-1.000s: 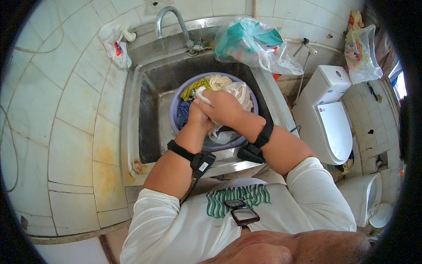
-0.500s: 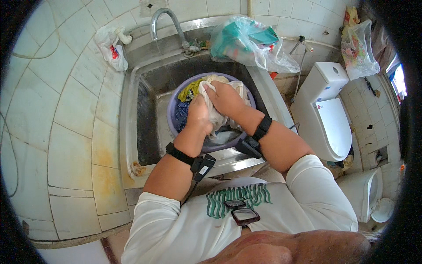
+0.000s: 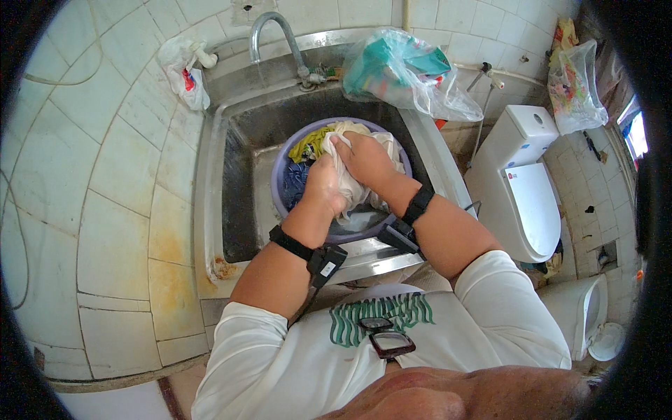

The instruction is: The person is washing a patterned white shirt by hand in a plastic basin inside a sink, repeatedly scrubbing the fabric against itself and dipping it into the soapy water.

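Both hands clench one white cloth (image 3: 348,183) over the purple basin (image 3: 277,183) in the steel sink (image 3: 234,168): left hand (image 3: 324,187) squeezing its lower part, right hand (image 3: 364,159) gripping its top, near the basin's far rim.

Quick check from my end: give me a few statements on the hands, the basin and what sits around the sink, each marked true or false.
1. Both hands grip the white cloth over the purple basin. True: left hand and right hand are both closed on it.
2. The basin stands on the floor. False: it sits inside the steel sink.
3. A yellow garment lies in the basin. True.
4. Water runs from the faucet. False: no stream shows.
5. A clear plastic bag rests on the sink's far right corner. True.
6. The toilet is on the person's left. False: it is on the right.
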{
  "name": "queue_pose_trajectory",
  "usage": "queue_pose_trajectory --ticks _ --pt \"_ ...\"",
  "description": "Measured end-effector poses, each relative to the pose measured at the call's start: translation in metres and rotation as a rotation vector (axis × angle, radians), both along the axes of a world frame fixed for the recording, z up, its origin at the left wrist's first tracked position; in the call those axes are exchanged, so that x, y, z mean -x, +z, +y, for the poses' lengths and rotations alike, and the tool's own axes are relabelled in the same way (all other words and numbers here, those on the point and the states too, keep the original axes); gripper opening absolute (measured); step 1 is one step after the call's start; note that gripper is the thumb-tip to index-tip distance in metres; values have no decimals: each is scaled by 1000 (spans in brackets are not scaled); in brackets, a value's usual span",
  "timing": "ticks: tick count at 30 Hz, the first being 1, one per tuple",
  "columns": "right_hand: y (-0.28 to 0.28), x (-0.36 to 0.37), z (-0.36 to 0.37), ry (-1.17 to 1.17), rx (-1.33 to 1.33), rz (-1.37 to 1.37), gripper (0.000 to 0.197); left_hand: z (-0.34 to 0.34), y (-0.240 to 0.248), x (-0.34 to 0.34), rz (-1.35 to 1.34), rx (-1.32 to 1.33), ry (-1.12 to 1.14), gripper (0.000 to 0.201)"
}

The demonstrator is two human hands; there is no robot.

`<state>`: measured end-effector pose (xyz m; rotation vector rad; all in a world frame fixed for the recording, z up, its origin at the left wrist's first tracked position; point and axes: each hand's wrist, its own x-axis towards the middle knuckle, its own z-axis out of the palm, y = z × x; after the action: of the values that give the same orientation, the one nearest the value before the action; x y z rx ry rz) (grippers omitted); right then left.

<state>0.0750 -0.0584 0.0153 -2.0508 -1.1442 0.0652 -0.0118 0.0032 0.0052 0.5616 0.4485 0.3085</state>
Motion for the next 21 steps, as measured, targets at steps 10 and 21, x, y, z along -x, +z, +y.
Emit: queue_pose_trajectory --ticks 10,21 --pt "43 47 -19 294 5 -120 37 33 -37 11 -89 -80 -99 41" --pt "-1 -1 1 6 -38 -37 39 5 -7 -2 88 -104 -5 39"
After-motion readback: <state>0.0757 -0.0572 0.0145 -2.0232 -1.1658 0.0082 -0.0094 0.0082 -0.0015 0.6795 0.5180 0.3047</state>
